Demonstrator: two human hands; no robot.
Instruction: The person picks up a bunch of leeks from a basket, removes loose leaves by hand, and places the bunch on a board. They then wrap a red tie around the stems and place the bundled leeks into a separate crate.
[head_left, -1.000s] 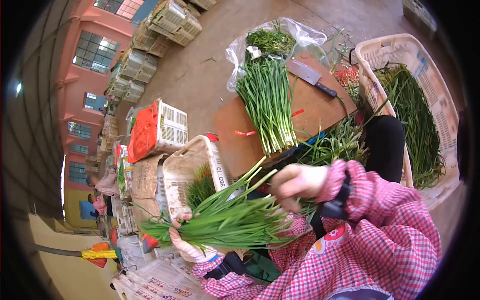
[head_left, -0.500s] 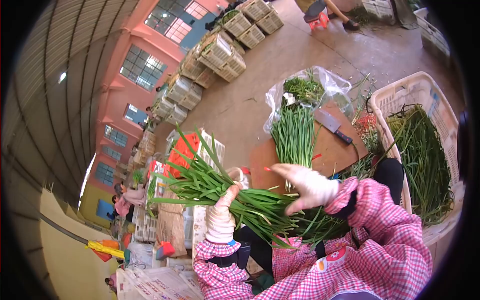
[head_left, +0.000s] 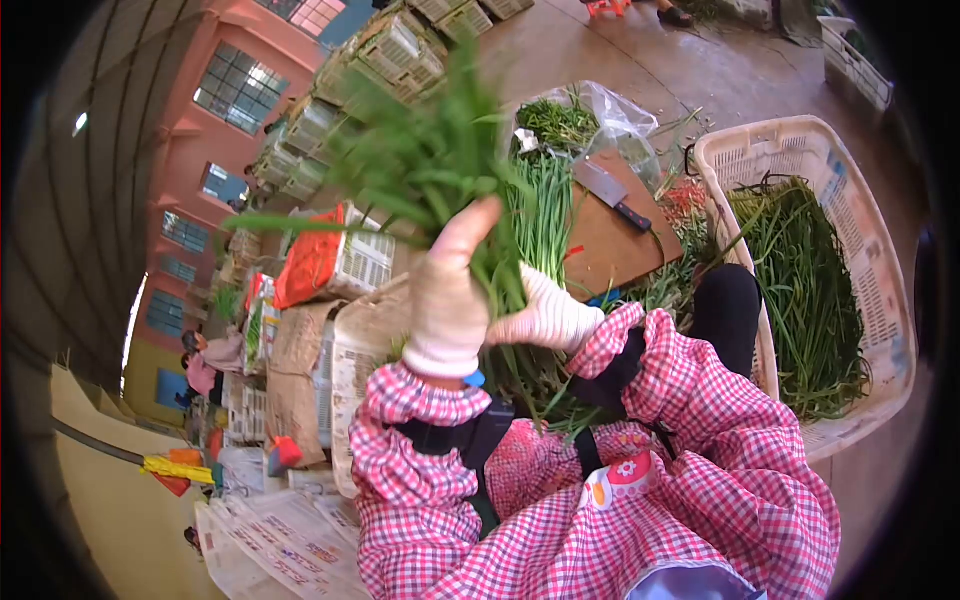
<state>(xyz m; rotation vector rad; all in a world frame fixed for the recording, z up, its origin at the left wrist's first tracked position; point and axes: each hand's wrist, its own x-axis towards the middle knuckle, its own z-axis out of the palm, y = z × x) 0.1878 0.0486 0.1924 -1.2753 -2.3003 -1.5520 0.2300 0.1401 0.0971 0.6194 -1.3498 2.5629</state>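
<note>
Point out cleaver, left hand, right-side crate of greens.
Cleaver (head_left: 601, 184): head view, on the blade.
Left hand (head_left: 447, 305): head view, back of the hand.
Right-side crate (head_left: 800, 152): head view, far inner wall.

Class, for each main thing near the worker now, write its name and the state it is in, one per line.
Left hand: closed around the raised greens
Right hand: thumb out, fingers partly hidden
Raised greens: held up, leaves spread, blurred
Cleaver: lying on the board
Board: partly covered
Greens on the board: laid side by side
Right-hand basket: open-topped, holding greens
</note>
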